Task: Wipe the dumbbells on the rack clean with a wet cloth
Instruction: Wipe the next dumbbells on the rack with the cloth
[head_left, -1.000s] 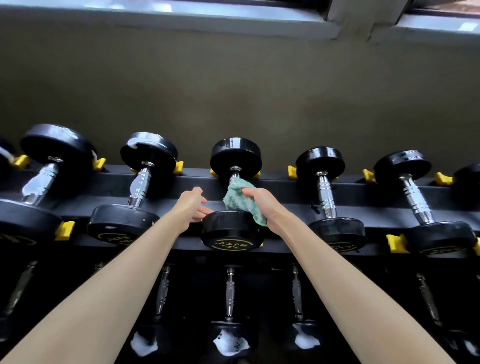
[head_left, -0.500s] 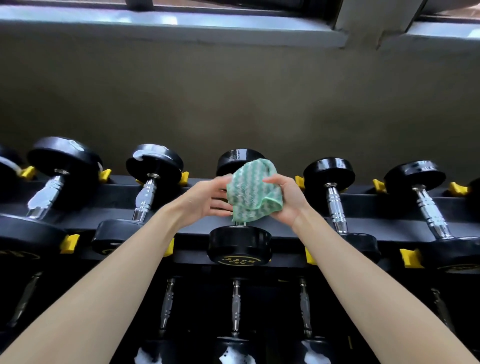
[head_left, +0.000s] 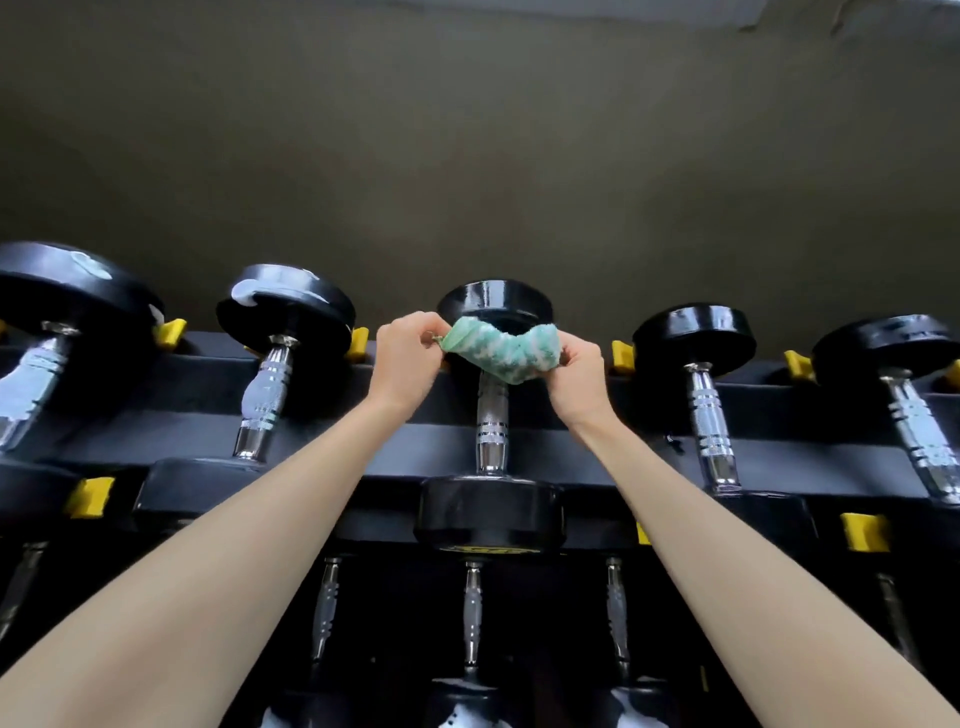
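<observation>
Both arms are up at the top tier of the rack (head_left: 639, 400), and the green-and-white cloth (head_left: 498, 353) is pulled out between the two hands. It lies against the lower edge of the far head of the centre dumbbell (head_left: 491, 431), right where the chrome handle meets that head. The left grip (head_left: 402, 364) pinches one end of the cloth, fingers and thumb curled tight on it. The right grip (head_left: 579, 376) is curled round the other end. The cloth sags in the middle and hides the top of the handle. The dumbbell itself lies across the black rails, its near head toward the camera. To its left, a neighbouring dumbbell (head_left: 285, 306) shows a white smear on its far head. Yellow stops (head_left: 865, 530) mark the cradles along the rails, and a lower row of handles (head_left: 472, 613) shows beneath the arms.
</observation>
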